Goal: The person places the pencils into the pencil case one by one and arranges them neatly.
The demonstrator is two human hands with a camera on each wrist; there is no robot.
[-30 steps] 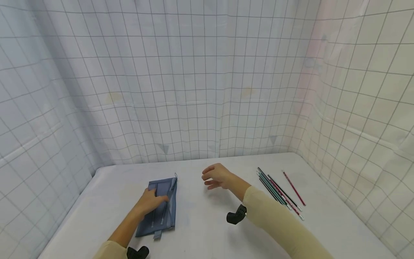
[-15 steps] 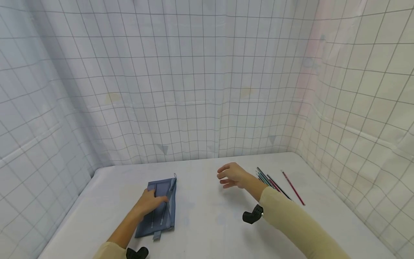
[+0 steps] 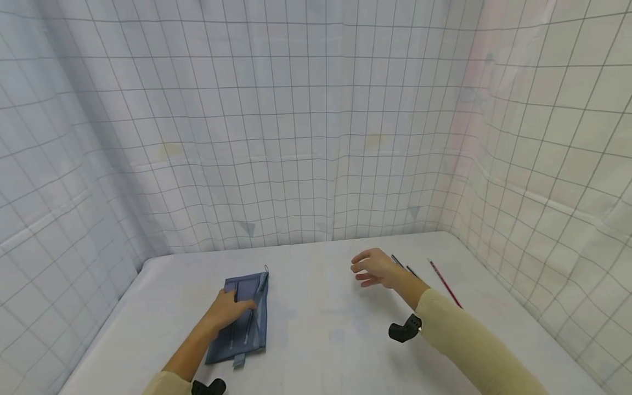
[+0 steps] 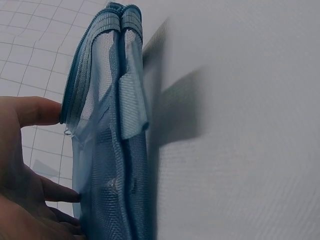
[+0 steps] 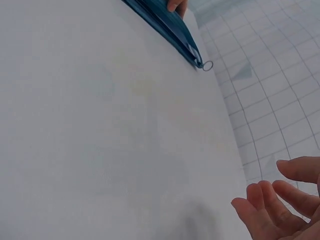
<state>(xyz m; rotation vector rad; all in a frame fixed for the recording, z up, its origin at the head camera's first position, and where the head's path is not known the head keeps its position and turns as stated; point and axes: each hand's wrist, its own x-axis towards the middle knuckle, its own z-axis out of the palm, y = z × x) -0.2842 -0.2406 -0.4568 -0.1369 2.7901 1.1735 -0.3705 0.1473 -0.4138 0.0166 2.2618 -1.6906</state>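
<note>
My left hand (image 3: 229,310) rests on a blue mesh zip pouch (image 3: 257,334) lying on the left of the table. Thin dark pencil-like lines show through the mesh. In the left wrist view the thumb touches the zipped edge of the pouch (image 4: 105,150), the other fingers lying against its face. A gap along the zip side shows in the right wrist view, where the pouch (image 5: 165,25) ends in a small ring. My right hand (image 3: 372,269) hovers right of centre above the table, fingers loosely bent, nothing between them. Pencil ends (image 3: 396,259) peek out behind its forearm.
One red pencil (image 3: 445,283) lies apart at the right. The right sleeve (image 3: 459,329) covers most of the other pencils. Checked white curtains (image 3: 296,137) enclose the white table (image 3: 316,340) at the back and both sides.
My right hand has moved steadily right, away from the pouch, and its forearm now covers most of the pencil bundle. The left hand and pouch have stayed in place.
</note>
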